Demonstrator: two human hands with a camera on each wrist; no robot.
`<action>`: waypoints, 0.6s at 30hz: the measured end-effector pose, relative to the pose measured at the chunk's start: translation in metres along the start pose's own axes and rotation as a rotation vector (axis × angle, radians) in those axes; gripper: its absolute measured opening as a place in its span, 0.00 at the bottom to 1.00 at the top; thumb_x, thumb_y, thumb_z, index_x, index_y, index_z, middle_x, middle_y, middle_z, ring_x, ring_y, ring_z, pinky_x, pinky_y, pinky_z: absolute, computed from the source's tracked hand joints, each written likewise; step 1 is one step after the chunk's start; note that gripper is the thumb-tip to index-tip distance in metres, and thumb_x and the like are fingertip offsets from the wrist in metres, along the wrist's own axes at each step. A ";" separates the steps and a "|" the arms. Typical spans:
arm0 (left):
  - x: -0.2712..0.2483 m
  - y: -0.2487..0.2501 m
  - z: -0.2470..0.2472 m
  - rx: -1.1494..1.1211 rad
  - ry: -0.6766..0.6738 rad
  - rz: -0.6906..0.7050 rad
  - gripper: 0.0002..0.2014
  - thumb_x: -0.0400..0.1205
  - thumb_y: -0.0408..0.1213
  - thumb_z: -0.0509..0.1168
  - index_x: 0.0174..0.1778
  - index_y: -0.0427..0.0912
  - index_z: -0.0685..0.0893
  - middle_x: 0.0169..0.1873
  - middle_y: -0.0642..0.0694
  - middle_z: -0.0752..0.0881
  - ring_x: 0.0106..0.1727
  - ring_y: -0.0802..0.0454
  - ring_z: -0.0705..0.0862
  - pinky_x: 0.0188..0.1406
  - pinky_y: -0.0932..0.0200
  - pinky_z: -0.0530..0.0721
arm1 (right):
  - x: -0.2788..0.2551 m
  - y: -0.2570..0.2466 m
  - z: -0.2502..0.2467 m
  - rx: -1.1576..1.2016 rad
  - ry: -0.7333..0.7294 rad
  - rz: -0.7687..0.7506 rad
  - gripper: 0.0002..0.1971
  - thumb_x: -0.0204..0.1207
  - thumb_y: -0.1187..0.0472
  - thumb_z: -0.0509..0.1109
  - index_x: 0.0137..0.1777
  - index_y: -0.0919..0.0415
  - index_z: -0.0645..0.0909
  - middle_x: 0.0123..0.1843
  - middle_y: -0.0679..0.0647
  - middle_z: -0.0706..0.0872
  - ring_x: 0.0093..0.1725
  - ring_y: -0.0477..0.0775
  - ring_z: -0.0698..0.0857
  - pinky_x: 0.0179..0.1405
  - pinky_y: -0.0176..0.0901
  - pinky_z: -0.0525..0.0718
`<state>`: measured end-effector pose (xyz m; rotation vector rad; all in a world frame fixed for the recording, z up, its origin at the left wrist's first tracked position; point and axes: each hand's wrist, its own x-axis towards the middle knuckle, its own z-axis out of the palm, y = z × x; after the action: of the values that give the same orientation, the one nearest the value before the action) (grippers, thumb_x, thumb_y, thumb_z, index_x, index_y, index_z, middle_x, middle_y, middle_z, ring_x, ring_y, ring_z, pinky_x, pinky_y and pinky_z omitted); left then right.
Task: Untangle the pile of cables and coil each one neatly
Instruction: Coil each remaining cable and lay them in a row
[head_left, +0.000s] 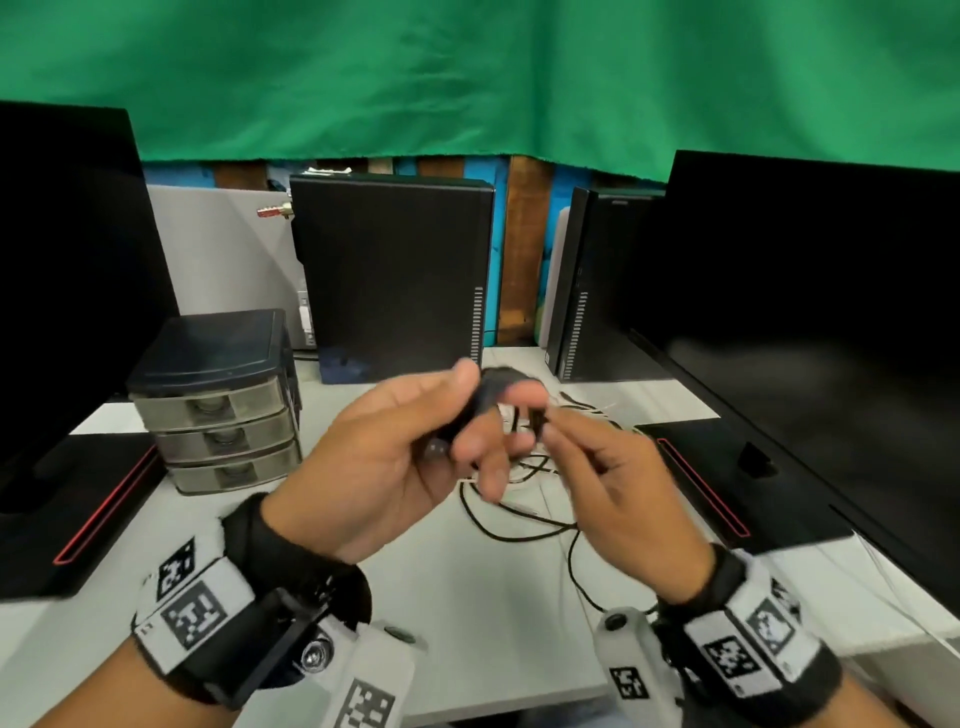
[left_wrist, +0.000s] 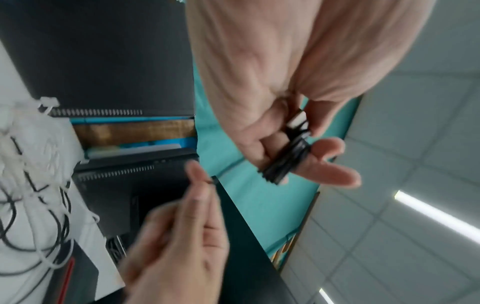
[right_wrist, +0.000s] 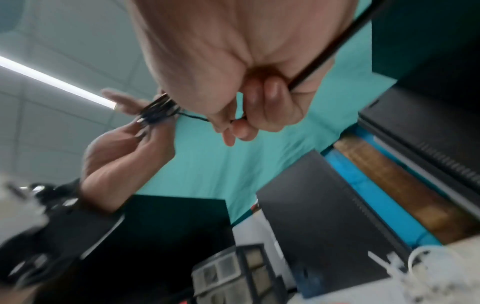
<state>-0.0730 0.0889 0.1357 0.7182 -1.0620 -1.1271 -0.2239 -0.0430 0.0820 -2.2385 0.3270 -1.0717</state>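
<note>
The left hand (head_left: 395, 457) holds a small black coil (left_wrist: 288, 158) wound round its fingers, above the desk (head_left: 493, 597). The right hand (head_left: 618, 483) pinches that cable's loose end. This coil looks almost done, but the black and white cables (head_left: 524, 488) on the desk are not sorted yet.

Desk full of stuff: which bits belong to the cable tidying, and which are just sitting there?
In use: black cable coil in left hand; its strand pinched by right hand; loose cables.
Idle: drawer unit, computer tower, monitors.

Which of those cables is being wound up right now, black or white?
The black cable: it is looped around the left hand, fed by the right hand. The white cables lie on the desk.
</note>
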 end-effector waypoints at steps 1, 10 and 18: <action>0.002 0.001 0.001 -0.055 0.083 0.045 0.21 0.86 0.43 0.57 0.55 0.32 0.91 0.24 0.50 0.76 0.27 0.53 0.83 0.58 0.59 0.86 | -0.005 0.002 0.009 -0.019 -0.045 0.050 0.13 0.88 0.57 0.64 0.64 0.51 0.88 0.40 0.31 0.88 0.38 0.39 0.85 0.41 0.27 0.79; 0.012 -0.022 -0.050 1.015 0.373 0.180 0.22 0.92 0.44 0.54 0.37 0.46 0.87 0.40 0.51 0.93 0.55 0.55 0.89 0.58 0.55 0.84 | -0.020 -0.037 0.021 -0.004 -0.384 -0.001 0.10 0.88 0.55 0.64 0.54 0.56 0.86 0.29 0.43 0.77 0.29 0.42 0.75 0.34 0.33 0.73; 0.001 -0.022 -0.015 0.534 -0.145 -0.156 0.23 0.92 0.42 0.50 0.52 0.36 0.89 0.29 0.49 0.85 0.38 0.59 0.88 0.56 0.60 0.79 | 0.008 -0.021 -0.032 0.124 -0.001 0.038 0.08 0.81 0.55 0.69 0.47 0.52 0.91 0.38 0.50 0.90 0.37 0.50 0.86 0.38 0.40 0.82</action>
<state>-0.0663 0.0807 0.1112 1.1677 -1.4747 -1.0438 -0.2442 -0.0444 0.1154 -2.1150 0.2932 -1.0429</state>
